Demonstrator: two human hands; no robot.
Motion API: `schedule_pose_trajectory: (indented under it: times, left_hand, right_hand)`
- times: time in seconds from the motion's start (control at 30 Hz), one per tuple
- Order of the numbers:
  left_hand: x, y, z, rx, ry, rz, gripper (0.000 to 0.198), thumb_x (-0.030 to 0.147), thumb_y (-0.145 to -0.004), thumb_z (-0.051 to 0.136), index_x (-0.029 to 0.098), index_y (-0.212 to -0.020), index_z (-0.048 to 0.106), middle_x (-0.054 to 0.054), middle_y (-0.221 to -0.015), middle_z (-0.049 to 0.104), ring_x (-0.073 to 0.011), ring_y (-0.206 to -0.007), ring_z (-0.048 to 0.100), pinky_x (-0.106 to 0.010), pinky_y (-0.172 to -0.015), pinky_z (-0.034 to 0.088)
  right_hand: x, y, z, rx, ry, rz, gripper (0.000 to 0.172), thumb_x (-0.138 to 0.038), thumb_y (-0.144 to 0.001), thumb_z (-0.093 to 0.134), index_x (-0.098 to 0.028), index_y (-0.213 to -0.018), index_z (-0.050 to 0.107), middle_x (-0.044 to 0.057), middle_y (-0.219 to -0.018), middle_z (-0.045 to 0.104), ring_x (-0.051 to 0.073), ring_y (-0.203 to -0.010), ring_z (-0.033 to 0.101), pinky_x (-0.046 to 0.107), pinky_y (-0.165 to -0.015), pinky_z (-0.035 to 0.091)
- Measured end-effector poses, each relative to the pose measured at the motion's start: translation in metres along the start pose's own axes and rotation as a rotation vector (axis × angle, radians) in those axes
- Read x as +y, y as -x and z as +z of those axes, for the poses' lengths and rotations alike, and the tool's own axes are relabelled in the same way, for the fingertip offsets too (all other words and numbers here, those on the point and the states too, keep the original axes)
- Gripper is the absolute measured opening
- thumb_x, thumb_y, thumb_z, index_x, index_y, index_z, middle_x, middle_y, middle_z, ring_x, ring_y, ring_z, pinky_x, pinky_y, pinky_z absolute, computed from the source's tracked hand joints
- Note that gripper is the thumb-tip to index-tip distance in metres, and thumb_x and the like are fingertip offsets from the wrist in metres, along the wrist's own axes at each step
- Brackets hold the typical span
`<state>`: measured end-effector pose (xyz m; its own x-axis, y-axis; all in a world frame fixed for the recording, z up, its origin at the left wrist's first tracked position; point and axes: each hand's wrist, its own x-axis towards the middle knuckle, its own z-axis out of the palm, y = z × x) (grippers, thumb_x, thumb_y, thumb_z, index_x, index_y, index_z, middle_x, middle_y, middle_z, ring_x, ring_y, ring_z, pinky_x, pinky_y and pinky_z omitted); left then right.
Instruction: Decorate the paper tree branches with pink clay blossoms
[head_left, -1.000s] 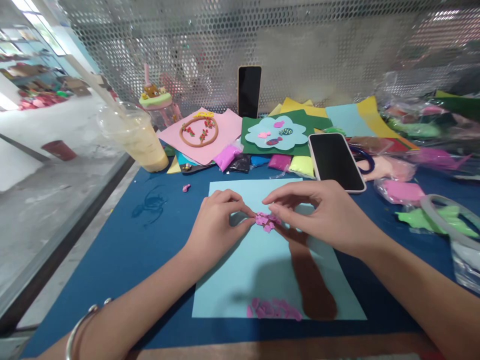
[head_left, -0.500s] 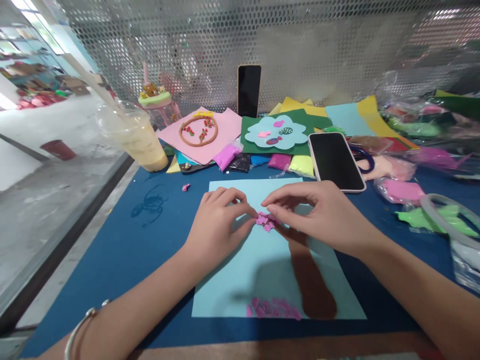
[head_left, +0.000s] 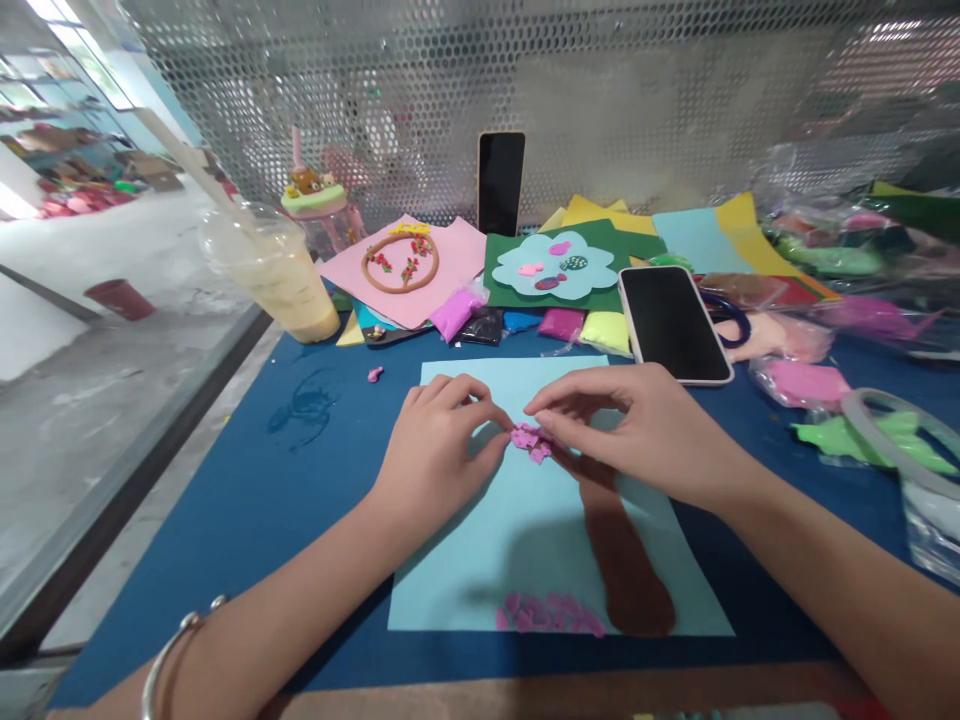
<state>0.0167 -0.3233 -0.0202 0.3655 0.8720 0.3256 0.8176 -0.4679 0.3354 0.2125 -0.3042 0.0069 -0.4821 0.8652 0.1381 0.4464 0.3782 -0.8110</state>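
Observation:
A light blue sheet of paper [head_left: 465,570] lies on the dark blue table, bearing a brown clay tree trunk [head_left: 630,560]. At the trunk's upper end sits a small cluster of pink clay petals [head_left: 534,442]. My left hand [head_left: 448,440] comes in from the left, thumb and forefinger pinched at the cluster's left edge. From the right, my right hand [head_left: 622,410] bends over the cluster, thumb and forefinger close together at its upper right; whatever is between them is hidden. Along the paper's near edge are several loose pink clay pieces [head_left: 551,614].
A drink cup [head_left: 289,285] stands at the far left. Behind the paper are a white-edged phone [head_left: 671,325], an upright phone [head_left: 501,182], clay packets [head_left: 561,324] and finished clay pictures [head_left: 555,266]. Plastic bags and a tape roll [head_left: 885,430] lie right. A pink clay bit [head_left: 375,374] rests left.
The view has shifted slightly. Both hands stay at the pink cluster, with the left fingertips moved only a little.

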Motion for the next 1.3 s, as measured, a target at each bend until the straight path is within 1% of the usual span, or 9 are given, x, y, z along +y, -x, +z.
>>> schedule_pose_trajectory:
  times: [0.13,0.23,0.33,0.5,0.7,0.93,1.13,1.3]
  left_hand:
    - [0.0005,0.0012,-0.0024,0.011,-0.031,0.070,0.010,0.023,-0.082,0.060,0.024,-0.088,0.068,-0.003,-0.098,0.063,-0.0201,-0.089,0.055,-0.034,-0.073,0.037]
    - [-0.0002,0.0018,-0.0016,0.024,-0.095,0.148,0.010,0.022,-0.084,0.057,0.023,-0.085,0.068,-0.003,-0.098,0.064,-0.0193,-0.089,0.056,-0.034,-0.073,0.036]
    - [-0.0012,0.0017,0.0013,0.037,-0.145,0.191,0.012,0.021,-0.086,0.055,0.023,-0.084,0.067,-0.002,-0.096,0.064,-0.0186,-0.088,0.056,-0.034,-0.073,0.036]
    - [-0.0004,0.0010,0.0034,0.032,-0.154,0.157,0.014,0.025,-0.087,0.054,0.022,-0.082,0.067,-0.003,-0.093,0.064,-0.0182,-0.084,0.056,-0.033,-0.070,0.035]
    - [0.0005,0.0020,-0.0002,0.006,-0.125,0.108,0.013,0.025,-0.085,0.057,0.022,-0.080,0.068,-0.003,-0.093,0.064,-0.0187,-0.083,0.056,-0.033,-0.068,0.036]
    - [0.0004,0.0052,-0.0034,0.021,-0.110,0.075,0.013,0.024,-0.084,0.056,0.021,-0.080,0.068,-0.004,-0.093,0.064,-0.0188,-0.081,0.055,-0.034,-0.069,0.037]
    - [0.0028,0.0083,-0.0054,-0.058,-0.083,0.062,0.014,0.027,-0.083,0.056,0.023,-0.082,0.069,-0.005,-0.098,0.064,-0.0214,-0.088,0.056,-0.036,-0.071,0.038]
    - [0.0045,0.0099,-0.0055,-0.078,-0.075,0.067,0.017,0.025,-0.084,0.052,0.023,-0.085,0.069,-0.005,-0.100,0.063,-0.0219,-0.090,0.056,-0.038,-0.072,0.038]
  right_hand:
    - [0.0006,-0.0002,0.0004,-0.008,-0.006,0.003,0.011,-0.021,-0.081,0.059,-0.022,-0.081,0.070,-0.002,-0.074,0.072,0.013,-0.067,0.066,0.020,-0.063,0.053]
    - [0.0002,-0.0003,0.0007,-0.003,0.000,0.000,0.011,-0.022,-0.080,0.059,-0.022,-0.080,0.070,-0.001,-0.074,0.071,0.013,-0.065,0.065,0.021,-0.062,0.053]
    - [-0.0003,-0.0002,0.0007,-0.008,0.012,0.001,0.011,-0.022,-0.080,0.059,-0.021,-0.081,0.071,-0.001,-0.075,0.071,0.014,-0.065,0.065,0.022,-0.061,0.053]
    - [0.0000,-0.0005,0.0003,-0.023,0.009,0.002,0.013,-0.024,-0.081,0.059,-0.021,-0.081,0.071,0.001,-0.076,0.071,0.016,-0.066,0.066,0.024,-0.061,0.054]
    - [0.0019,-0.0006,-0.0003,-0.027,-0.005,0.004,0.012,-0.024,-0.082,0.059,-0.021,-0.082,0.071,0.001,-0.076,0.072,0.016,-0.068,0.066,0.023,-0.063,0.054]
    - [0.0024,-0.0007,-0.0011,-0.036,-0.022,0.014,0.013,-0.023,-0.080,0.059,-0.021,-0.083,0.071,0.002,-0.078,0.073,0.017,-0.070,0.067,0.024,-0.064,0.055]
    - [0.0049,-0.0020,-0.0016,-0.017,-0.011,0.028,0.015,-0.028,-0.081,0.059,-0.020,-0.084,0.071,0.004,-0.083,0.073,0.019,-0.074,0.068,0.026,-0.066,0.056]
    - [0.0088,-0.0045,-0.0005,0.002,0.010,0.037,0.015,-0.028,-0.081,0.058,-0.020,-0.083,0.071,0.003,-0.080,0.073,0.018,-0.070,0.067,0.026,-0.065,0.056]
